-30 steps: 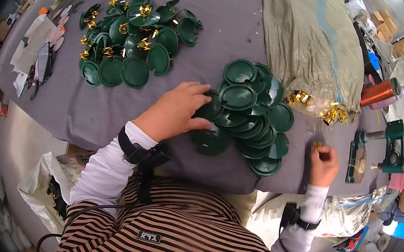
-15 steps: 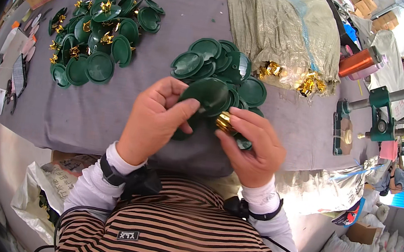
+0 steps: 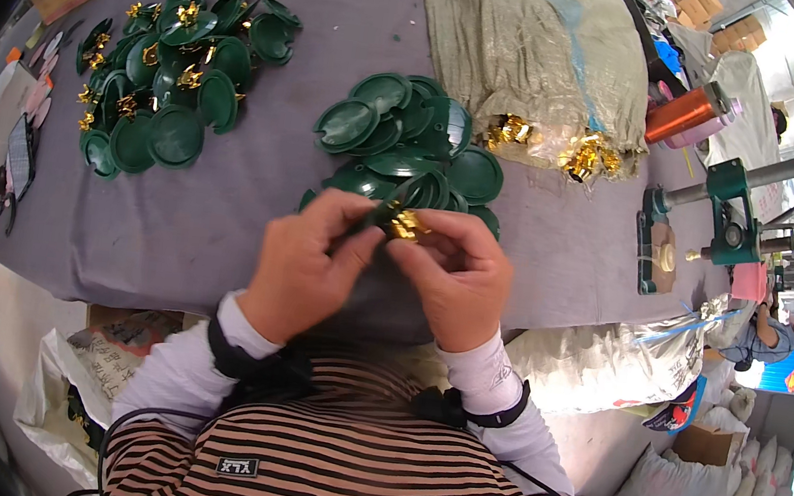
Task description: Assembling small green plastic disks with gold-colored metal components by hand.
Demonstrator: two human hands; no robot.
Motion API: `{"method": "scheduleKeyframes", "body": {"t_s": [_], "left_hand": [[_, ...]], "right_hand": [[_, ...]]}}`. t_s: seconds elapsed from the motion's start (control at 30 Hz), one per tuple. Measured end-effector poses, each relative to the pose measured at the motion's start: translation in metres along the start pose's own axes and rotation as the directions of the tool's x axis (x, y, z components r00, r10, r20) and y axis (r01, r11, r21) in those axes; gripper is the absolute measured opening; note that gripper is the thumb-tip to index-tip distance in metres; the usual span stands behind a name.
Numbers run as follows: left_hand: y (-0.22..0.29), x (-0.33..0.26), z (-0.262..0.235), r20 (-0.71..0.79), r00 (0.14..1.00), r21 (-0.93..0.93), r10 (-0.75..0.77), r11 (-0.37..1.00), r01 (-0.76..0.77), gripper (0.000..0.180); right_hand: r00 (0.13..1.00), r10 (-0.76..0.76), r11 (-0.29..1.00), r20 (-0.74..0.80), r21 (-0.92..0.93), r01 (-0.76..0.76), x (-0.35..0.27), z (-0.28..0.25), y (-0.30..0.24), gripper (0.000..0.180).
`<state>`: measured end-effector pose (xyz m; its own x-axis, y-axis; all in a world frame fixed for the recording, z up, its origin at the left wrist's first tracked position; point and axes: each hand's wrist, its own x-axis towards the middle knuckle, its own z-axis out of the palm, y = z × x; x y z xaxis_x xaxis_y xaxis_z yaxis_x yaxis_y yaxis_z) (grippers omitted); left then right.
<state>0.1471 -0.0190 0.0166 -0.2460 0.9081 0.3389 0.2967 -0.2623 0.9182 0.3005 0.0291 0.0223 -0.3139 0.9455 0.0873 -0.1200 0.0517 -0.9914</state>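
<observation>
In front of me, my left hand [image 3: 308, 262] pinches a green disc [image 3: 379, 218], which is tilted nearly edge-on and mostly covered by my fingers. My right hand [image 3: 458, 273] holds a shiny gold metal piece [image 3: 406, 224] between thumb and fingers, right up against the disc. Whether the two are joined cannot be made out. Just beyond my hands lies a pile of plain green discs [image 3: 406, 135]. At the left, a larger heap of green discs [image 3: 176, 137] has gold pieces attached to several of them.
A woven sack [image 3: 530, 56] with gold pieces [image 3: 591, 158] at its mouth lies at the far right of the grey cloth [image 3: 252, 220]. Beyond it are an orange bottle [image 3: 681, 114] and a green hand press [image 3: 734, 210]. A person [image 3: 773, 334] is at the far right.
The disc has turned from face-up to nearly edge-on. My right hand has moved left, bringing the gold piece against it. The whole view has shifted slightly.
</observation>
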Motion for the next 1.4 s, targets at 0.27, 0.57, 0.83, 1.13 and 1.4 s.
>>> {"method": "scheduleKeyframes", "body": {"t_s": [0.27,0.57,0.83,1.13,1.4], "left_hand": [[-0.032,0.092,-0.130,-0.319,0.947,0.220,-0.037,0.969,0.112,0.036],[-0.052,0.068,-0.051,0.232,0.932,0.521,0.278,0.774,-0.360,0.034],[-0.040,0.074,-0.039,0.167,0.986,0.515,-0.001,0.853,-0.086,0.027],[0.003,0.048,-0.020,0.132,0.932,-0.390,-0.339,0.846,0.363,0.016],[0.015,0.028,-0.007,0.065,0.997,0.114,-0.033,0.993,0.026,0.017]], "right_hand": [[0.837,-0.532,0.474,0.131,-0.773,0.422,0.101,-0.086,0.003,0.015],[0.836,-0.368,0.139,0.406,-0.865,0.482,0.139,-0.106,0.038,0.026],[0.906,-0.421,0.793,-0.034,-0.499,0.350,0.084,-0.113,0.017,0.020],[0.798,-0.567,0.634,0.205,-0.510,0.581,0.042,-0.009,-0.011,0.029],[0.932,-0.359,0.866,0.055,-0.353,0.354,0.025,-0.004,-0.014,0.026]]}}
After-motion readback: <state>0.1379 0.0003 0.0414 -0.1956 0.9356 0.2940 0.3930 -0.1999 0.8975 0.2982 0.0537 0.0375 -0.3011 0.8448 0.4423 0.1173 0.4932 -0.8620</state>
